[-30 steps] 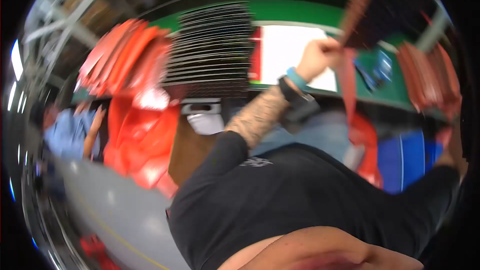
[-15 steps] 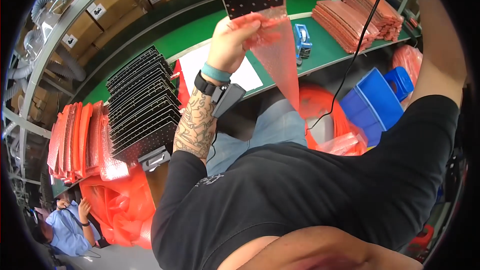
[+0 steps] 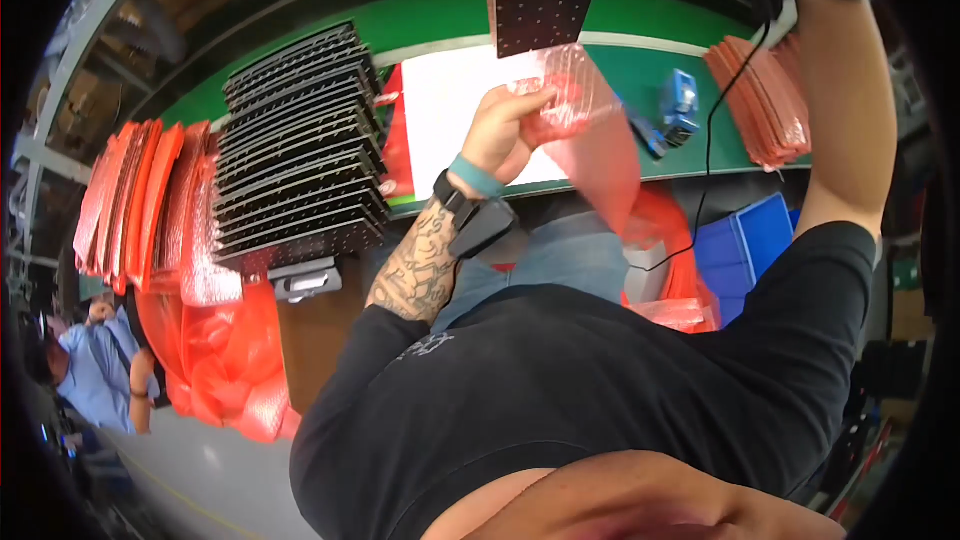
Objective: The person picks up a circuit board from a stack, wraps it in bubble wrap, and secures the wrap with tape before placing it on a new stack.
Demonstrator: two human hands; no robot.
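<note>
My left hand (image 3: 503,130), with a teal band and a grey device at its wrist, pinches a red translucent bubble-wrap bag (image 3: 605,155) between thumb and fingers. The bag hangs down toward my lap. Just above my left hand, a black panel dotted with small holes (image 3: 545,0) stands upright and runs out of the top edge. Its lower end meets the top of the bag; I cannot tell whether it is inside. My right arm reaches up at the right, a dark device at the wrist, and the hand itself is out of sight.
Several black perforated panels (image 3: 300,150) stand in a row on the left, beside red bubble-wrap packs (image 3: 125,205). A white sheet (image 3: 450,90), a blue tape dispenser (image 3: 680,105) and stacked red bags (image 3: 760,105) lie on the green bench. Below are blue bins (image 3: 735,245). A person (image 3: 100,365) sits far left.
The view has shifted, so the bench and panel row appear larger. My left hand and the bag now sit further right in view. The panel's lower end shows just above the bag.
</note>
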